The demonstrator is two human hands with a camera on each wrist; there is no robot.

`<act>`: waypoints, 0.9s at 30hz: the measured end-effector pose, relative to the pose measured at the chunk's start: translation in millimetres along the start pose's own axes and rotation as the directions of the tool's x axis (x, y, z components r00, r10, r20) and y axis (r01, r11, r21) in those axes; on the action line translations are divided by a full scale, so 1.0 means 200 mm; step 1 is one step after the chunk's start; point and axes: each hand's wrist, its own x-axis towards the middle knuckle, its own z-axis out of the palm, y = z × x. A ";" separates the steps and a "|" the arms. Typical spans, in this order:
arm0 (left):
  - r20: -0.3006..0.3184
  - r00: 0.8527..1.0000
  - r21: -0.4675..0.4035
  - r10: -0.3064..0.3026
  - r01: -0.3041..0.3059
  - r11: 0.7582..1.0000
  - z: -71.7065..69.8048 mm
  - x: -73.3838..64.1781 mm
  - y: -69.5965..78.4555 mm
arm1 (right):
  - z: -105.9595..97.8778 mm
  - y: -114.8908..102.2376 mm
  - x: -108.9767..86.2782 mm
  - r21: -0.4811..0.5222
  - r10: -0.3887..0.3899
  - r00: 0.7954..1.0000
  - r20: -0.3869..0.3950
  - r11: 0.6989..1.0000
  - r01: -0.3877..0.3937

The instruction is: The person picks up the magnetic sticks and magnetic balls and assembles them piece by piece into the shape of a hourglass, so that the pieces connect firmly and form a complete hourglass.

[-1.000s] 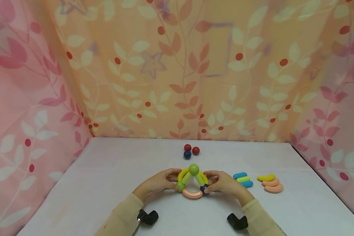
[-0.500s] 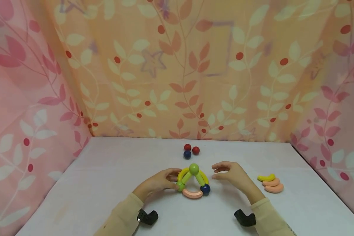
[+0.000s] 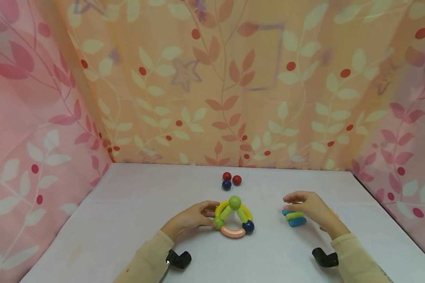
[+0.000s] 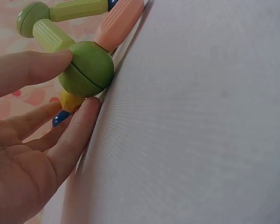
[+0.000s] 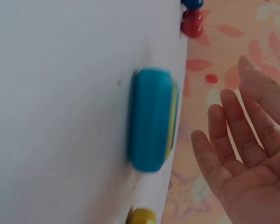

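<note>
A toy frame of magnetic sticks and balls sits on the table before me. It joins a green top ball [image 3: 235, 202], a dark blue ball [image 3: 248, 226], a peach curved stick [image 3: 233, 233], and green and yellow sticks. My left hand [image 3: 194, 217] pinches the frame's left green ball [image 4: 86, 70] between thumb and finger, its other fingers behind. My right hand [image 3: 311, 206] hovers over a group of short sticks, fingers loosely bent and holding nothing. Among these are a blue stick [image 5: 151, 119] and a yellow-green stick [image 3: 294, 215]; the hand partly covers the group.
Two red balls, one red ball [image 3: 237, 180] slightly apart, and a loose dark blue ball [image 3: 226, 185] lie behind the frame. Curved peach and yellow sticks are mostly hidden behind my right hand. Patterned curtains [image 3: 184, 98] border the white table [image 3: 145, 184] at the back and sides.
My right hand has let go of the frame's dark blue ball and moved right, over the blue and yellow-green sticks. The left hand keeps its hold on the frame.
</note>
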 end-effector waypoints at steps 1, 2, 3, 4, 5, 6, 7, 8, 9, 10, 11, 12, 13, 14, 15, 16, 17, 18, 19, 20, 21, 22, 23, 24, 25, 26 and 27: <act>-0.002 1.000 -0.001 -0.003 0.003 1.000 0.00 0.00 0.00 | -0.01 0.02 0.00 0.007 0.015 1.000 0.011 1.000 -0.015; -0.005 1.000 -0.002 -0.007 0.007 1.000 0.00 0.00 0.00 | -0.02 0.03 0.00 0.013 0.024 1.000 0.017 1.000 -0.025; -0.005 1.000 0.000 -0.005 0.005 1.000 0.00 0.00 0.00 | -0.03 0.05 0.00 0.027 0.037 0.999 0.023 0.999 -0.038; -0.004 1.000 0.002 -0.002 0.002 1.000 0.00 0.01 -0.01 | -0.04 0.06 0.00 0.038 0.047 0.998 0.030 0.998 -0.048; -0.005 1.000 0.001 -0.002 0.002 1.000 0.00 0.01 -0.01 | -0.05 0.08 0.01 0.043 0.049 0.998 0.035 0.998 -0.050; -0.006 1.000 0.000 -0.003 0.003 1.000 0.00 0.01 -0.01 | -0.06 0.09 0.01 0.049 0.052 0.998 0.040 0.997 -0.054; -0.005 1.000 -0.003 -0.003 0.003 1.000 0.00 0.01 -0.01 | -0.06 0.10 0.02 0.053 0.058 0.997 0.043 0.997 -0.060; -0.005 1.000 -0.006 -0.003 0.003 1.000 0.00 0.01 -0.01 | -0.07 0.11 0.02 0.057 0.064 0.997 0.049 0.996 -0.067; -0.006 1.000 -0.008 -0.004 0.004 1.000 0.00 0.01 -0.01 | -0.07 0.12 0.02 0.061 0.074 0.995 0.059 0.995 -0.078; -0.008 1.000 -0.010 -0.006 0.006 1.000 0.00 0.01 -0.01 | -0.08 0.13 0.03 0.058 0.084 0.994 0.067 0.994 -0.087; -0.010 1.000 -0.011 -0.010 0.009 1.000 0.00 0.01 -0.01 | -0.08 0.13 0.03 0.056 0.092 0.993 0.075 0.994 -0.097; -0.011 1.000 -0.008 -0.013 0.013 1.000 0.00 0.01 -0.01 | -0.08 0.14 0.04 0.058 0.105 0.991 0.084 0.992 -0.110; -0.012 1.000 -0.003 -0.013 0.013 1.000 0.00 0.01 -0.01 | -0.08 0.15 0.04 0.059 0.119 0.989 0.089 0.990 -0.125; -0.014 1.000 0.002 -0.015 0.015 1.000 0.00 0.01 -0.01 | -0.08 0.15 0.04 0.065 0.134 0.986 0.096 0.988 -0.141; -0.015 1.000 0.005 -0.018 0.018 1.000 0.00 0.00 -0.01 | -0.08 0.16 0.05 0.063 0.135 0.985 0.104 0.988 -0.142; -0.015 1.000 0.008 -0.018 0.018 1.000 0.00 0.00 -0.01 | -0.08 0.16 0.06 0.064 0.136 0.984 0.112 0.988 -0.144; -0.014 1.000 0.010 -0.018 0.018 1.000 0.00 0.00 -0.01 | -0.08 0.16 0.06 0.070 0.138 0.983 0.120 0.987 -0.147; -0.014 1.000 0.013 -0.016 0.016 1.000 0.00 0.00 0.00 | -0.08 0.17 0.07 0.074 0.144 0.982 0.124 0.985 -0.154; -0.016 1.000 0.013 -0.017 0.017 1.000 0.00 0.00 0.00 | -0.08 0.17 0.07 0.076 0.142 0.981 0.130 0.985 -0.153; -0.019 1.000 0.012 -0.021 0.022 1.000 0.00 0.00 0.00 | -0.08 0.17 0.08 0.082 0.141 0.980 0.138 0.985 -0.154; -0.020 1.000 0.010 -0.021 0.022 1.000 0.01 0.00 0.00 | -0.08 0.18 0.08 0.084 0.138 0.980 0.144 0.985 -0.151; -0.023 0.999 0.009 -0.022 0.022 1.000 0.00 0.00 0.00 | -0.08 0.18 0.09 0.090 0.144 0.978 0.149 0.983 -0.158; -0.025 0.999 0.008 -0.022 0.023 1.000 0.00 0.00 0.00 | -0.08 0.17 0.10 0.091 0.151 0.977 0.151 0.982 -0.165; -0.025 0.999 0.006 -0.023 0.023 1.000 0.00 0.00 0.00 | -0.08 0.17 0.10 0.089 0.159 0.976 0.152 0.981 -0.174; -0.025 0.999 0.002 -0.023 0.023 1.000 0.00 0.00 0.00 | -0.08 0.17 0.11 0.084 0.161 0.975 0.153 0.981 -0.175; -0.024 1.000 0.004 -0.020 0.020 1.000 0.00 0.00 0.00 | -0.08 0.17 0.12 0.081 0.167 0.974 0.154 0.980 -0.181; -0.021 1.000 0.004 -0.016 0.017 1.000 0.00 0.00 0.00 | -0.08 0.17 0.12 0.075 0.175 0.973 0.151 0.979 -0.187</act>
